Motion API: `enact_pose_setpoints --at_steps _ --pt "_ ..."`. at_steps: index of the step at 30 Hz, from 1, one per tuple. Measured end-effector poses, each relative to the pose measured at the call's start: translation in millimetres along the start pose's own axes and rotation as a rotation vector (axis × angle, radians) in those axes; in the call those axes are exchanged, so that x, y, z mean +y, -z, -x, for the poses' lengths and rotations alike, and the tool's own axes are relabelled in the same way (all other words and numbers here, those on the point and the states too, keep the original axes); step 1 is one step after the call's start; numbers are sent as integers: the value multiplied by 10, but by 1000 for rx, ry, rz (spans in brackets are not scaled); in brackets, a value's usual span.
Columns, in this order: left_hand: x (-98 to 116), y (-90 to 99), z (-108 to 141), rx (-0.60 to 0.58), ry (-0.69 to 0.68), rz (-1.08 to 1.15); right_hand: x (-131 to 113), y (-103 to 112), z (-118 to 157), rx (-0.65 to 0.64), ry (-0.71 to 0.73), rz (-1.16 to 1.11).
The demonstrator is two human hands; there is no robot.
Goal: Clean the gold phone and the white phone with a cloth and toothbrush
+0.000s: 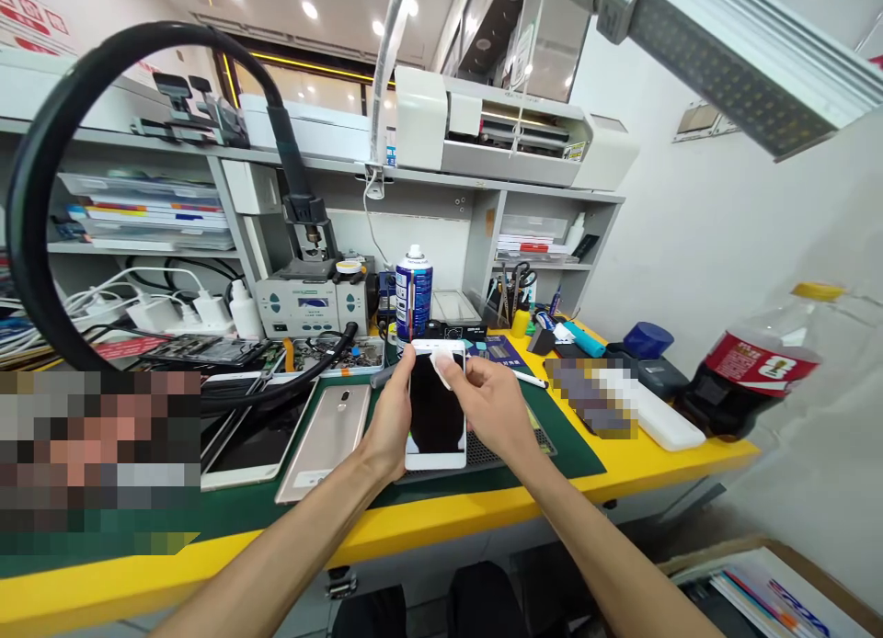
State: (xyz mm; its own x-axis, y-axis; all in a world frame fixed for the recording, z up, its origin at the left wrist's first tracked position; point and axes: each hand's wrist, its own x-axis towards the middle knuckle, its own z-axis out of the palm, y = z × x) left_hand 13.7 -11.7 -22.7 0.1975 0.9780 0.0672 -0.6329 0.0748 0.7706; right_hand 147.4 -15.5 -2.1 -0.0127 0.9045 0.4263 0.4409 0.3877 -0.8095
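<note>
A white smartphone (437,417) with a dark screen stands nearly upright in my left hand (391,417), whose fingers wrap round its left edge. My right hand (493,399) is closed on a small white cloth or tissue (442,370), pressed against the upper part of the screen. Behind the phone a blue spray can (414,293) stands on the bench. Left of my hands, a gold phone back (331,431) lies on the green mat (572,450).
A larger white-framed device (266,440) lies further left. Behind are a grey soldering station (307,305), a parts tray (362,355) and a thick black hose (28,206). At the right of the yellow bench (441,518) stand a cola bottle (759,362) and a white box (666,413).
</note>
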Motion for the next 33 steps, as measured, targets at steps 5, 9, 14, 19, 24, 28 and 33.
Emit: enact_pose_setpoints --at_steps 5,9,14,19,24,28,33 --pt "40 -39 17 4 55 103 -55 -35 45 -39 -41 -21" --pt "80 -26 20 36 74 115 -88 -59 259 -229 -79 -171" --pt "131 -55 58 -63 137 183 -71 -32 408 -260 -62 18" --pt "218 -83 86 -189 294 288 -71 -48 344 -235 -78 89" --pt "237 -21 84 -172 325 236 -103 -107 232 -107 -81 34" --pt "184 -35 94 -154 256 211 -179 -105 65 40 -113 -23" --pt "152 -106 139 -171 352 177 -282 -134 -143 207 -101 0"
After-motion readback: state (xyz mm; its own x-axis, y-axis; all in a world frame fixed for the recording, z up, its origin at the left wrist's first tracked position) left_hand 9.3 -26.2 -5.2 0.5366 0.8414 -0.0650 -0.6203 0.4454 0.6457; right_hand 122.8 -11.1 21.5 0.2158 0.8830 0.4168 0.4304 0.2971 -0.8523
